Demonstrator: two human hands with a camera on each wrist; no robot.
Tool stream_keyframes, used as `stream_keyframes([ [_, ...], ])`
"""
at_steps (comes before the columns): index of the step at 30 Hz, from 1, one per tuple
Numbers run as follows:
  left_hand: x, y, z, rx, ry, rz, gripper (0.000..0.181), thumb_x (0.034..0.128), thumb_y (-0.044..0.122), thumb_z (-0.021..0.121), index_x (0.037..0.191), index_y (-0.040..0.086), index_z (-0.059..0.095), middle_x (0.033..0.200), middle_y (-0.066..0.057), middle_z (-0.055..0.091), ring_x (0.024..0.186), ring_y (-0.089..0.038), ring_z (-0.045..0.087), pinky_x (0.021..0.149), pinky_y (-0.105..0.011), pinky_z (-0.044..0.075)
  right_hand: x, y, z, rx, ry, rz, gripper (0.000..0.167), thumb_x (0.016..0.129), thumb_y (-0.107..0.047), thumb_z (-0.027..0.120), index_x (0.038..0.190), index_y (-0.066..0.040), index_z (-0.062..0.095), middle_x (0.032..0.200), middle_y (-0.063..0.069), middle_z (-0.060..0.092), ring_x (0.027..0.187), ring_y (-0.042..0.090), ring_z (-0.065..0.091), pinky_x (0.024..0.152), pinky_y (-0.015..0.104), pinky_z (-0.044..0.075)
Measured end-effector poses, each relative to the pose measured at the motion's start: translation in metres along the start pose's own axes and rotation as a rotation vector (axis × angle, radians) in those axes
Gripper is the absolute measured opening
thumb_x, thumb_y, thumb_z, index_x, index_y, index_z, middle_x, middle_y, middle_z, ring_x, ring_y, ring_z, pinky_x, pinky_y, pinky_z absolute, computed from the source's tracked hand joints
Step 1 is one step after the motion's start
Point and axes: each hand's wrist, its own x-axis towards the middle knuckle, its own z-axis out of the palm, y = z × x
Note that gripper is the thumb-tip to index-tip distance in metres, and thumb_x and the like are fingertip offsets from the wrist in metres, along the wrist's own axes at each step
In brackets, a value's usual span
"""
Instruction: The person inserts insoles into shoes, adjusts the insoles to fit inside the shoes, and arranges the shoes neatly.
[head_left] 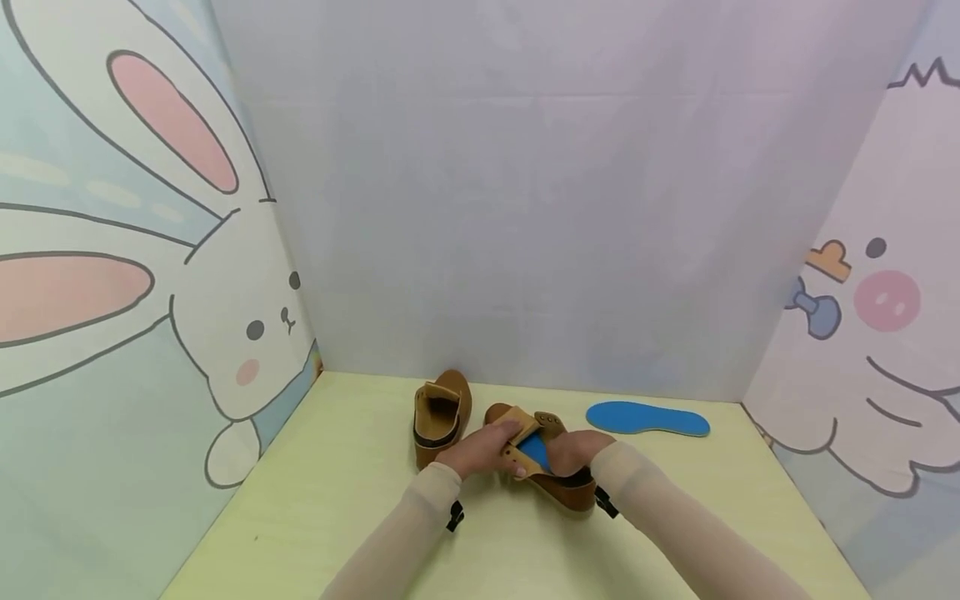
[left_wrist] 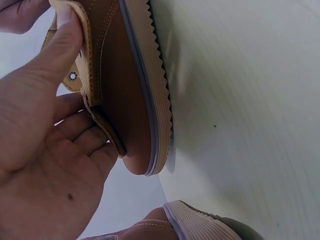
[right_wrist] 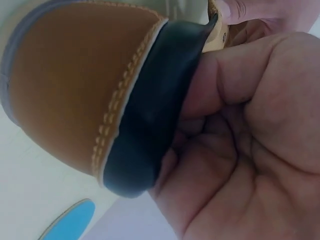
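Note:
A brown shoe [head_left: 573, 497] lies at mid-table, its tan tongue and eyelet flaps spread. My left hand [head_left: 483, 450] grips its front opening; in the left wrist view the thumb of this hand [left_wrist: 50, 135] pinches a tan flap [left_wrist: 90, 55], the other fingers behind it. A blue insole [head_left: 535, 451] shows inside the shoe. My right hand [head_left: 581, 450] reaches into the opening at the heel. The right wrist view has the right hand's [right_wrist: 240, 130] bent fingers going in past the dark collar [right_wrist: 150, 110]; their tips are hidden, so their hold on the insole cannot be seen.
Left of my left hand stands a second brown shoe [head_left: 442, 408], opening upward. Another blue insole [head_left: 648, 418] lies flat at the back right of the pale yellow table [head_left: 300, 500]. A plain pale wall [head_left: 525, 208] rises behind, with cartoon-printed panels on both sides.

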Motion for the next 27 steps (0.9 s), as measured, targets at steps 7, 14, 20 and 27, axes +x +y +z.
stream_keyframes([
  [7, 0.0, -0.003, -0.005, -0.015, 0.005, -0.01, 0.069, 0.086, 0.043, 0.079, 0.141, 0.011, 0.053, 0.143, -0.002, 0.052, 0.115, -0.012, 0.055, 0.094, -0.029, 0.046, 0.006, -0.003, -0.003, -0.023, 0.134, -0.104, 0.019, 0.101, -0.011, 0.056, 0.083, -0.01, 0.06, 0.07, 0.003, 0.045, 0.063, 0.018, 0.044, 0.063, 0.036, 0.035],
  [14, 0.0, -0.004, 0.0, -0.056, -0.009, -0.008, 0.065, 0.0848, 0.041, 0.081, 0.136, 0.01, 0.056, 0.129, 0.0, 0.056, 0.102, -0.011, 0.055, 0.086, -0.027, 0.045, 0.007, -0.005, 0.003, -0.018, 0.138, -0.087, 0.018, 0.1, -0.009, 0.057, 0.082, -0.011, 0.06, 0.07, 0.003, 0.045, 0.063, 0.018, 0.041, 0.065, 0.036, 0.034],
  [20, 0.0, -0.003, 0.003, -0.052, -0.009, -0.031, 0.078, 0.0851, 0.041, 0.081, 0.149, 0.012, 0.047, 0.144, -0.001, 0.051, 0.114, -0.01, 0.053, 0.094, -0.028, 0.045, 0.0, -0.006, 0.002, -0.05, 0.112, -0.06, 0.016, 0.101, -0.012, 0.056, 0.085, -0.011, 0.06, 0.075, 0.004, 0.051, 0.067, 0.019, 0.046, 0.067, 0.036, 0.037],
  [27, -0.002, -0.001, 0.004, -0.026, -0.01, -0.032, 0.08, 0.0853, 0.042, 0.08, 0.15, 0.01, 0.047, 0.148, -0.003, 0.049, 0.123, -0.012, 0.052, 0.099, -0.03, 0.045, -0.013, -0.008, 0.001, -0.111, 0.069, -0.008, 0.013, 0.099, -0.013, 0.057, 0.088, -0.01, 0.063, 0.08, 0.006, 0.056, 0.07, 0.022, 0.052, 0.064, 0.039, 0.038],
])
